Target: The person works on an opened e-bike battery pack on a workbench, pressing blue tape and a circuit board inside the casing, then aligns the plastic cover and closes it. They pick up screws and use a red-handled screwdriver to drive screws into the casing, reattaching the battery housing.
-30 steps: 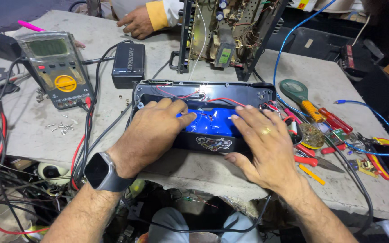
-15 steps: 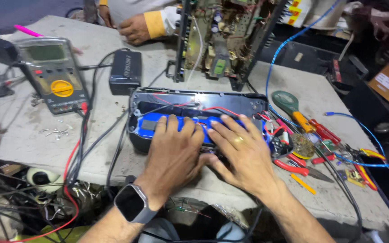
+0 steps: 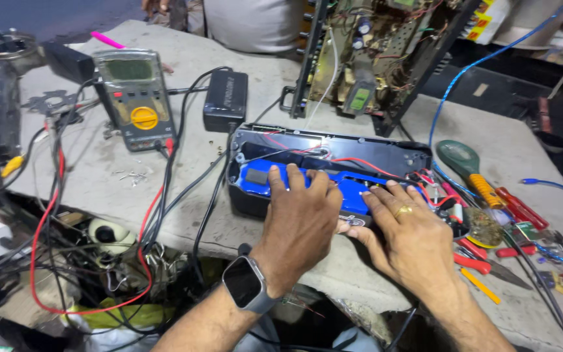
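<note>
**Both Hands Pressing on Blue Battery Pack**

The blue battery pack (image 3: 307, 181) is sitting inside the open black casing (image 3: 333, 146) at the workbench's (image 3: 99, 176) front edge. The left hand (image 3: 301, 221) and right hand (image 3: 406, 234) are lying flat on it, fingers extended, grasping nothing. A multimeter (image 3: 135, 98) is standing well to the left.

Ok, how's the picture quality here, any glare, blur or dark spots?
Head view: bright light on the workbench, both hands sharp, left hand and right hand; small glare on the black case; the lower left under the bench is dark; edges bend slightly from the wide lens.
</note>
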The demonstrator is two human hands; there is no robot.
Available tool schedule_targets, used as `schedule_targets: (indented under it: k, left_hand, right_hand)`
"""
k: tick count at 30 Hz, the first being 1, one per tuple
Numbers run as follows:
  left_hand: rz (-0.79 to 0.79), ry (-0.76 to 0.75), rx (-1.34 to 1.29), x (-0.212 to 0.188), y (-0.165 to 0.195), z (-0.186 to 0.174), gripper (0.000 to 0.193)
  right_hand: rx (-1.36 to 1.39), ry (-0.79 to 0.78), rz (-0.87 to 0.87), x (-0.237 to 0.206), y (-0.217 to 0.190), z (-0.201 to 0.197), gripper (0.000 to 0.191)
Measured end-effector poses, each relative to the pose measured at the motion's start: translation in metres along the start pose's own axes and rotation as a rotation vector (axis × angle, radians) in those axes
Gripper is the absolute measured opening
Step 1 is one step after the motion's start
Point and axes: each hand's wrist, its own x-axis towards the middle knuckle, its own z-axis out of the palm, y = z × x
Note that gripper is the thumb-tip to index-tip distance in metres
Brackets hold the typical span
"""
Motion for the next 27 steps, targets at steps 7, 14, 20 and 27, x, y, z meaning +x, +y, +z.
schedule_targets:
  k: [7, 14, 20, 27]
  left_hand:
    - [0.044, 0.118, 0.076, -0.005, 0.005, 0.008, 0.049]
    - [0.017, -0.003, 0.061, 0.002, 0.017, 0.017, 0.065]
    - [0.067, -0.13, 0.072, 0.01, 0.021, 0.01, 0.065]
    - [0.08, -0.182, 0.022, 0.015, 0.03, 0.016, 0.066]
  right_hand:
    - [0.028, 0.061, -0.014, -0.007, 0.005, 0.001, 0.06]
    - [0.119, 0.081, 0.012, -0.022, 0.019, 0.005, 0.058]
    - [0.139, 0.126, 0.006, -0.026, 0.021, 0.006, 0.056]
    - [0.17, 0.142, 0.039, -0.031, 0.024, 0.007, 0.057]
